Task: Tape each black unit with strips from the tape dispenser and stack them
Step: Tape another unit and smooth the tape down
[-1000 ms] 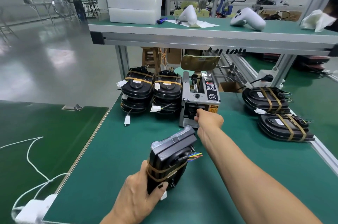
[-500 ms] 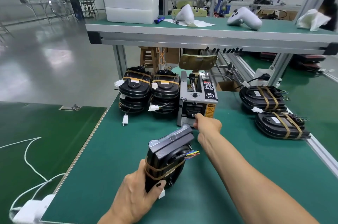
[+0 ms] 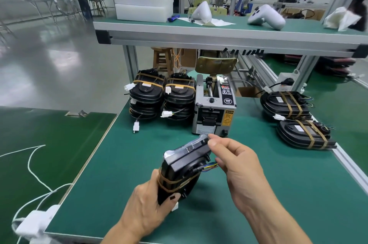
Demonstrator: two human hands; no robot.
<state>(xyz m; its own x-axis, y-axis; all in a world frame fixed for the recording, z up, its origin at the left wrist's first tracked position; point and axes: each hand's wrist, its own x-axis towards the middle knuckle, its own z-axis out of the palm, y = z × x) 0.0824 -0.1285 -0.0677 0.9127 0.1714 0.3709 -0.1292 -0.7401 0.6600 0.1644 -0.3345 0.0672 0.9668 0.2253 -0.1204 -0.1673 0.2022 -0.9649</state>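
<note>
In the head view, the left hand (image 3: pixel 148 207) grips the lower end of a black unit (image 3: pixel 182 170) and holds it tilted above the green table (image 3: pixel 123 164). One brown tape band (image 3: pixel 175 181) goes around the unit just above the thumb. Coloured wires (image 3: pixel 210 165) come out from its right side. The right hand (image 3: pixel 237 161) is at the upper end of the unit; its thumb and index finger are pressed together in a pinch at the top corner. I cannot tell if a strip is between them.

The tape dispenser (image 3: pixel 215 108) stands just behind the unit. To its left are two stacks of taped units (image 3: pixel 162 96). On the right, two more taped units (image 3: pixel 298 118) lie near the table edge.
</note>
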